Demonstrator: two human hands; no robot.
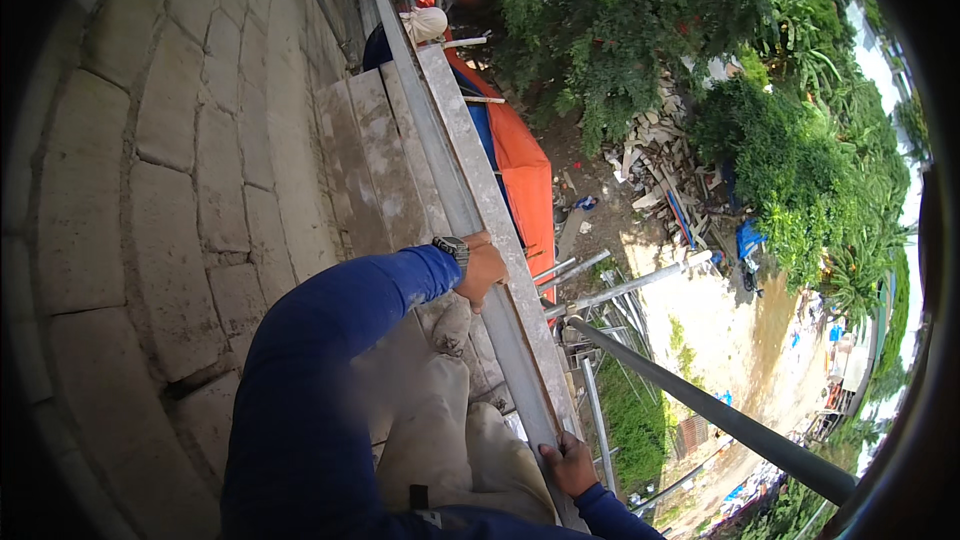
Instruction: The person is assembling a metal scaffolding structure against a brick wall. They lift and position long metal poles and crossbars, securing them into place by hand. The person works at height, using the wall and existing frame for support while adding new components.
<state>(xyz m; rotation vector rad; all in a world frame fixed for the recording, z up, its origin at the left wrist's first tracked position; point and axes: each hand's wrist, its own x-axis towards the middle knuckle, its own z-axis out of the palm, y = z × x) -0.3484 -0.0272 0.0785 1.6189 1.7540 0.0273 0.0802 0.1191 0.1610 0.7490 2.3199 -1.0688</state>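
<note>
A long grey metal channel (445, 175) runs from the top of the view down past my legs, on the right side of the scaffold boards. My left hand (483, 270), with a watch at the wrist, is closed over the channel about midway along it. Lower down and closer to my body, my right hand (568, 464) grips the same channel, its thumb on the near face. The fingers of both hands are partly hidden behind the metal. A pale plank (490, 190) lies alongside the channel on its outer side.
A block wall (190, 210) rises on the left, beside scaffold boards (360, 155). Another person in a pale head covering (425, 23) is at the far end. A dark pole (710, 410) and metal tubes (630, 287) jut out right. Beyond lie an orange tarp (522, 175), trees and ground far below.
</note>
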